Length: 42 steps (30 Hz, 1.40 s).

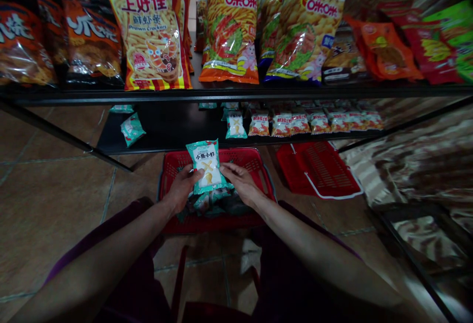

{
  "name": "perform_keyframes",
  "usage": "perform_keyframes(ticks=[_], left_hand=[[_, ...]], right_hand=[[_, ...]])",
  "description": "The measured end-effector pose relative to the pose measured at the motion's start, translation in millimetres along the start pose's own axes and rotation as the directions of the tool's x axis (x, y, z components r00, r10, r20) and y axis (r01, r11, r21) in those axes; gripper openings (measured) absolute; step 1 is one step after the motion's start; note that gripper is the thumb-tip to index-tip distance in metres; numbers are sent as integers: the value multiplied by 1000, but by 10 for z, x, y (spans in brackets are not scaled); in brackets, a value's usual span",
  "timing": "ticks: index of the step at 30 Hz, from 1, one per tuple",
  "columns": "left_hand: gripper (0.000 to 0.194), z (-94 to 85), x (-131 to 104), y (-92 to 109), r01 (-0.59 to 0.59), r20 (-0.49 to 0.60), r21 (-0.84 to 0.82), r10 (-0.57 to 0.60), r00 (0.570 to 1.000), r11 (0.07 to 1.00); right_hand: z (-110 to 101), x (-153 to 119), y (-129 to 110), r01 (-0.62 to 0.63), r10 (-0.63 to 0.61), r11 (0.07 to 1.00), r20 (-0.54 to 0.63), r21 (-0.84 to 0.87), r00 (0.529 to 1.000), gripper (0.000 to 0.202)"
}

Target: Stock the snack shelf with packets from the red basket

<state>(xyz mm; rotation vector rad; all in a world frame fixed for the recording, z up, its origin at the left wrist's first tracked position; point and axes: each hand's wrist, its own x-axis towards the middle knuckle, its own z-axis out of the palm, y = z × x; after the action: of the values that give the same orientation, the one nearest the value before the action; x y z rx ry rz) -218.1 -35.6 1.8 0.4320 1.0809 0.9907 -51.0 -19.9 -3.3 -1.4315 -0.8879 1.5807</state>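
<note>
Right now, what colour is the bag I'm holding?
The bag is mostly teal and white, clearest in the head view.

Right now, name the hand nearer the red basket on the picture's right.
Right. The right hand, at the teal packet's right edge, is left of that red basket; the left hand, gripping the packet's left side, is farther left.

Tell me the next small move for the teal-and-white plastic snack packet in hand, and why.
I'd probably raise the packet toward the low black shelf: the left hand grips it above the red plastic basket, the right hand is at its edge, and a matching packet stands at the shelf's front.
</note>
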Motion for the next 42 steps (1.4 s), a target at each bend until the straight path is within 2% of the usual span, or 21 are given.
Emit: perform_keyframes(ticks=[6, 11, 17, 21, 24, 28, 35, 38, 42], left_hand=[[45, 2, -42, 22, -20, 34, 86, 17, 999, 996], [41, -3, -73, 20, -43, 93, 192, 25, 995, 980], [47, -64, -62, -36, -45, 35, 356, 35, 999, 933], [46, -110, -42, -72, -85, 4, 434, 93, 996, 897], [44, -127, -33, -89, -128, 66, 492, 110, 992, 861], [47, -107, -41, -77, -132, 187, 515, 39, 982, 847], [46, -104, -53, -61, -78, 139, 526, 5, 990, 847], [45, -133, -48, -68, -55, 104, 521, 1, 995, 852], [42, -115, -37, -20, 16, 37, 418, -34, 999, 908]], right_hand=[[20, -9, -26, -28, 22, 997, 78, 75, 997, 37], [-13, 31, -105, -9, 16, 981, -36, 191, 999, 37], [-49, 67, -192, 40, -26, 975, -66, 219, 997, 29], [-72, 89, -168, 66, -38, 980, -145, 189, 989, 30], [-94, 97, -160, 50, -14, 981, -188, 188, 982, 32], [-111, 90, -178, 27, 23, 971, -204, 236, 979, 30], [-107, 99, -164, 4, 39, 971, -171, 239, 984, 29], [-117, 106, -145, -8, 33, 978, -114, 210, 993, 32], [-122, 78, -93, -63, 67, 983, -19, 174, 998, 35]])
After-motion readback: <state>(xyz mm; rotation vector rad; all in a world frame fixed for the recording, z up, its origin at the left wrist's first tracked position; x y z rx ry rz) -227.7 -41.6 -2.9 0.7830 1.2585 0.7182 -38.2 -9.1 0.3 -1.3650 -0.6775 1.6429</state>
